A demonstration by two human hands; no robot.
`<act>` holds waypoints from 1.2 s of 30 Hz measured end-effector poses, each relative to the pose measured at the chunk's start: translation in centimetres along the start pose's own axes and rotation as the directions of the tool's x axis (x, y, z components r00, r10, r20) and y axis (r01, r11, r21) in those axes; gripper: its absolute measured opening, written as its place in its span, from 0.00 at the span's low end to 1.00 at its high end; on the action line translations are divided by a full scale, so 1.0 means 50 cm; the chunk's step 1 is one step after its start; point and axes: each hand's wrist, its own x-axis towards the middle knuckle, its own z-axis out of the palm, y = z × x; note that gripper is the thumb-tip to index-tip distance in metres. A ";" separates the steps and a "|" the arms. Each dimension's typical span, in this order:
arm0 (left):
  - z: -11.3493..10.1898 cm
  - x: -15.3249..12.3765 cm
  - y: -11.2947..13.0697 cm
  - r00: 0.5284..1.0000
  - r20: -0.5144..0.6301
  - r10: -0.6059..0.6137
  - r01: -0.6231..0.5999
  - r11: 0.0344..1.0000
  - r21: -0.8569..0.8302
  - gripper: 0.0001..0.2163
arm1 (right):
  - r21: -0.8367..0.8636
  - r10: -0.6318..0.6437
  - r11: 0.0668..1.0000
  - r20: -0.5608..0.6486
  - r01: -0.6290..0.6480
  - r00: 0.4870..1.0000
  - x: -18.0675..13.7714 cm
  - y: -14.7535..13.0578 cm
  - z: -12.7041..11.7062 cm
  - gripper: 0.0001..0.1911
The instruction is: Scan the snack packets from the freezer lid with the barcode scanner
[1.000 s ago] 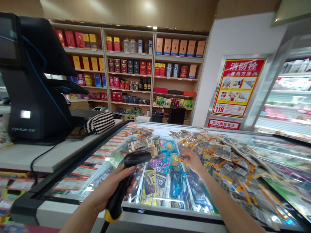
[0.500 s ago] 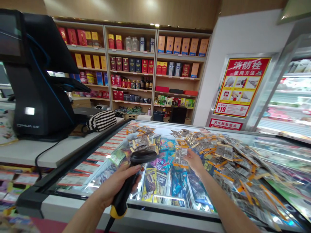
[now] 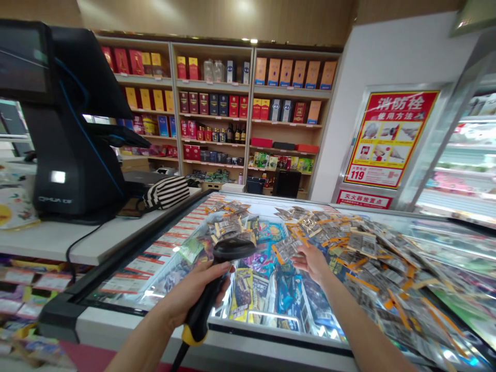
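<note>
My left hand (image 3: 196,289) is wrapped around the handle of a black and yellow barcode scanner (image 3: 234,249). The scanner's head points right, towards my other hand, and its cable hangs down. My right hand (image 3: 314,263) pinches the right edge of a small snack packet (image 3: 285,249) with orange ends and a grey label side, now tilted over the freezer's glass top (image 3: 267,202). To the right of that hand spreads a large heap of similar packets (image 3: 362,243). A smaller group of packets (image 3: 228,227) lies behind the scanner on the left.
Frozen goods in baskets (image 3: 244,294) show beneath the glass. At left, a black checkout terminal (image 3: 77,170) stands on a white counter (image 3: 112,240), with a striped pouch (image 3: 168,192) beside it. Shelves of boxed goods (image 3: 213,103) line the back wall.
The packet in my right hand has turned from lying square to a tilt, and the fingers below it have spread more. The scanner stays in my left hand. The view has shifted slightly left.
</note>
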 end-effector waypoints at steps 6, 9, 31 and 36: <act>0.015 0.011 -0.007 1.000 -0.003 0.001 -0.001 1.000 -0.016 0.11 | 0.317 -0.123 0.941 -0.004 0.118 0.992 0.011 0.011 0.000 0.16; 0.028 0.011 -0.007 1.000 0.011 0.016 -0.016 1.000 -0.015 0.11 | 0.334 -0.142 0.934 0.020 0.127 0.990 0.010 0.016 0.001 0.16; 0.018 0.000 -0.001 0.998 0.053 0.040 -0.040 0.999 -0.004 0.09 | 0.250 -0.231 0.947 0.098 0.201 0.968 0.001 0.003 0.008 0.14; -0.019 -0.009 0.005 0.999 -0.029 0.046 -0.046 0.998 -0.029 0.11 | 0.189 -0.109 0.978 0.077 0.093 0.991 0.020 0.017 0.038 0.12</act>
